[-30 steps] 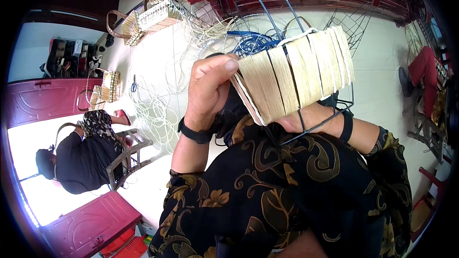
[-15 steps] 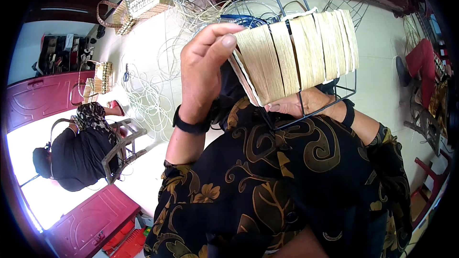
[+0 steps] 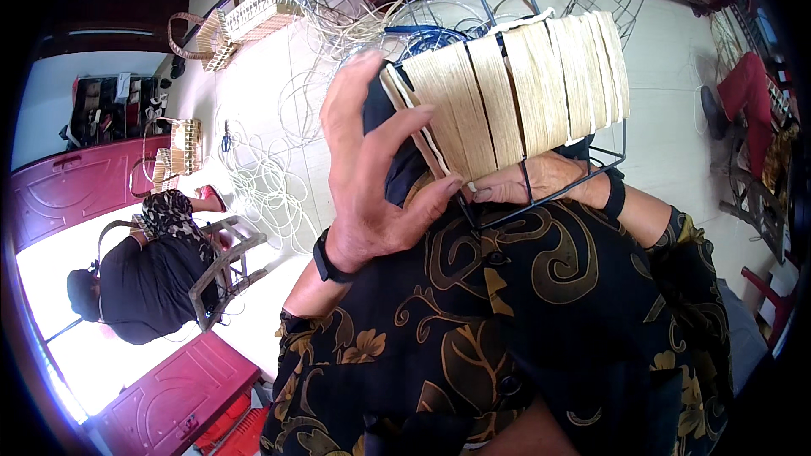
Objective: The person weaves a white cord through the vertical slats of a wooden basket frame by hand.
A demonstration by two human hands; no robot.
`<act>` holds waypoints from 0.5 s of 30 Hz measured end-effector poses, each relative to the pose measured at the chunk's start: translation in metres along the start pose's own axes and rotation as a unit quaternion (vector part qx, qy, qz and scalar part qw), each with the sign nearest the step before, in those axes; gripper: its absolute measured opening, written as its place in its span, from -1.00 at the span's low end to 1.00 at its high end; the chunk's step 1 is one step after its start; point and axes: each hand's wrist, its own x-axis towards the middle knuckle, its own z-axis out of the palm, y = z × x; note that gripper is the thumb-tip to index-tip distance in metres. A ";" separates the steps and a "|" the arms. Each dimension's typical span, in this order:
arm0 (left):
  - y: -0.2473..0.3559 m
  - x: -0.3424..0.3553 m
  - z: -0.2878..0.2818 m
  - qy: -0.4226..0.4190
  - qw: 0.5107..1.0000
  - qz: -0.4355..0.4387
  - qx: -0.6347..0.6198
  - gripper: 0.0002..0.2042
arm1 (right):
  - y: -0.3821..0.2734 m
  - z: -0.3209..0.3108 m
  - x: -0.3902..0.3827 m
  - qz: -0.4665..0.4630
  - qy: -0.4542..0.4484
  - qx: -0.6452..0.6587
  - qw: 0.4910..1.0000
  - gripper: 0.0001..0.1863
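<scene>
Nearest the camera is the person's dark blouse (image 3: 507, 321) with a gold leaf-and-scroll print, filling the lower middle of the view. Just above it, held up before the chest, is a half-woven basket (image 3: 515, 110): flat, pale straw-coloured strips wound side by side around a frame of thin dark wire (image 3: 549, 203), giving a ribbed, matte wall split by narrow dark gaps. Its long axis runs from lower left to upper right, and bare wire rods stick out past the woven part both above and below.

The left hand (image 3: 372, 169) is at the basket's left end, fingers spread and curled, the thumb tip pressing the lower edge of the strips and the fingertips on the end wall. A black band sits at that wrist. The right hand (image 3: 541, 181) lies under the basket, fingers closed around the bottom wire, largely hidden by the weave.

Left of the basket, a seated person in dark clothes (image 3: 144, 279) sits on a wooden stool (image 3: 224, 257). Beyond the basket, loose coils of pale cane (image 3: 270, 177) lie on the light floor, and further off stand finished woven baskets (image 3: 258, 8) with handles.
</scene>
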 end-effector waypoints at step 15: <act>0.041 0.019 -0.006 -0.146 0.964 0.152 0.162 -0.75 | -0.003 0.005 0.000 0.066 0.022 0.260 0.963 -0.54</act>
